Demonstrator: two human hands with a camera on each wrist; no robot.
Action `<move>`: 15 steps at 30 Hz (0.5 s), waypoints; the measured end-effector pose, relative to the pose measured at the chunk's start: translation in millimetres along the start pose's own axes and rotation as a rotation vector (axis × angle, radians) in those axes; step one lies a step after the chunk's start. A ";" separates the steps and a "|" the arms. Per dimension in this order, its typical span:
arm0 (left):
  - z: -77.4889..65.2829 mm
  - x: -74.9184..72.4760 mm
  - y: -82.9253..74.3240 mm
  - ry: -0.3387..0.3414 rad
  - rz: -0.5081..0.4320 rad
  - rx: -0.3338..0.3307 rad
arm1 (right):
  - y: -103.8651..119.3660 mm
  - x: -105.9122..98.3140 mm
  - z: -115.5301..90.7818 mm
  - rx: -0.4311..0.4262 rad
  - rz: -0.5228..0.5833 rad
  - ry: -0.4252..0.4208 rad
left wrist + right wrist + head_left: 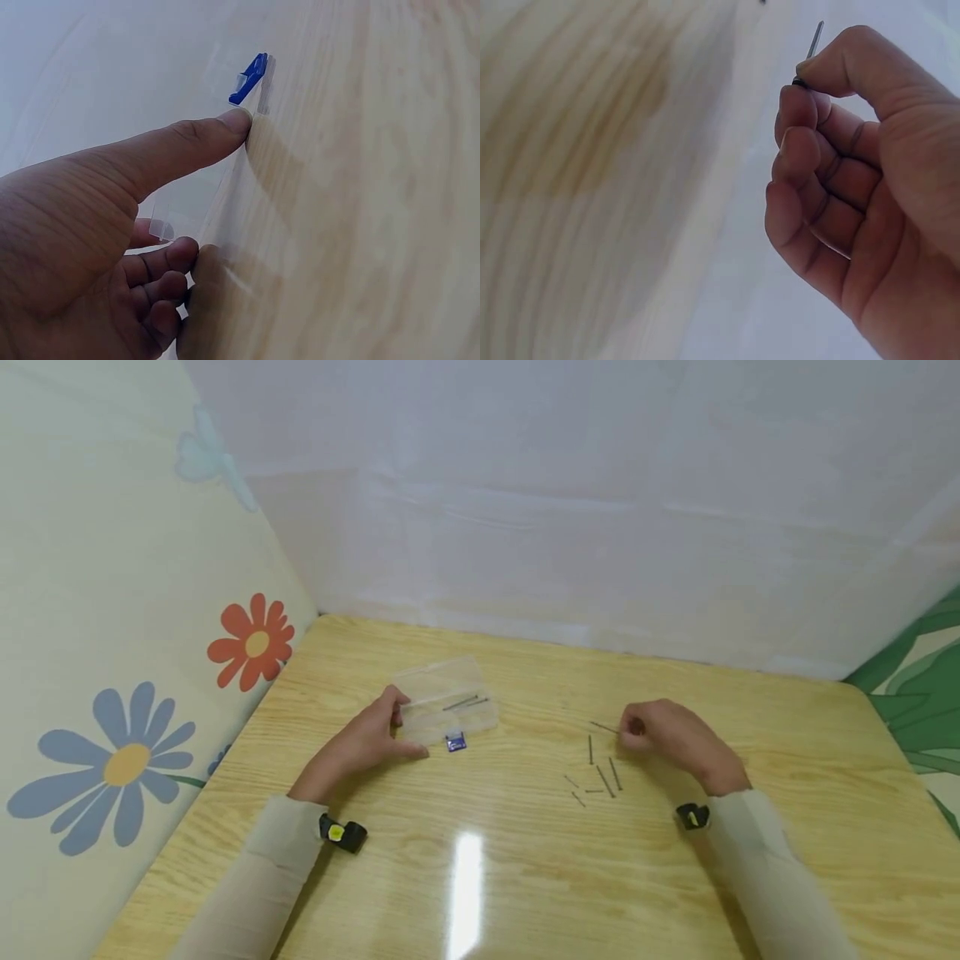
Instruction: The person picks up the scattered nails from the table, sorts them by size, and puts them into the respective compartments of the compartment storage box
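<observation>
My left hand (372, 732) grips the left end of a clear plastic box (482, 720) with its lid raised at the back. The thumb lies along the front edge, close to the blue latch (250, 80); the other fingers curl at the left side. Two long dark nails (459, 702) lie inside the box. Over to the right, my right hand (670, 737) pinches a thin metal nail (815, 41) between thumb and index finger, its tip pointing out to the left. Several loose nails (605, 782), long and short, lie on the table just left of that hand.
The wooden table (525, 877) carries a bright light reflection near the front. A white sheet (525, 527) hangs behind its back edge. At the left stands a wall with painted flowers (257, 643). A black camera (351, 836) is strapped to each wrist.
</observation>
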State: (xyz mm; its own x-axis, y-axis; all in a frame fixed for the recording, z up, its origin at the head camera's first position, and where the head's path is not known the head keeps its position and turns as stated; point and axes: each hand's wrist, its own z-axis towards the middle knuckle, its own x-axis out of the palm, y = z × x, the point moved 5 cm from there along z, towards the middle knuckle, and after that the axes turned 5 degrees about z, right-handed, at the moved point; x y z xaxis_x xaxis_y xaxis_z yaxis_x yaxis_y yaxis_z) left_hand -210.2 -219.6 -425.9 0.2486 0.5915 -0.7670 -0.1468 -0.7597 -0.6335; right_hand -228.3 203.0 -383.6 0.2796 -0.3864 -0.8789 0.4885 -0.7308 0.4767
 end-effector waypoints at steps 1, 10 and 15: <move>-0.1 0.0 0.4 -0.003 0.001 0.000 | 1.9 0.6 2.9 -0.006 0.002 -0.004; 0.2 1.4 -0.6 -0.010 -0.017 0.027 | 20.8 6.9 31.2 -0.058 0.041 -0.016; 1.1 1.7 -0.4 -0.010 -0.012 0.018 | 30.7 13.1 51.1 -0.070 0.064 -0.014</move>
State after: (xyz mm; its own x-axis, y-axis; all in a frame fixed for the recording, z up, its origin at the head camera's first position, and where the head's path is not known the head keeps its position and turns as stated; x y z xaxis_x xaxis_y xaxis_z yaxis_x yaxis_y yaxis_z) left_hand -210.8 -218.1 -427.0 0.2411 0.6032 -0.7603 -0.1608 -0.7477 -0.6443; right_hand -251.8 146.8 -381.3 0.3006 -0.4398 -0.8463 0.5269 -0.6631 0.5317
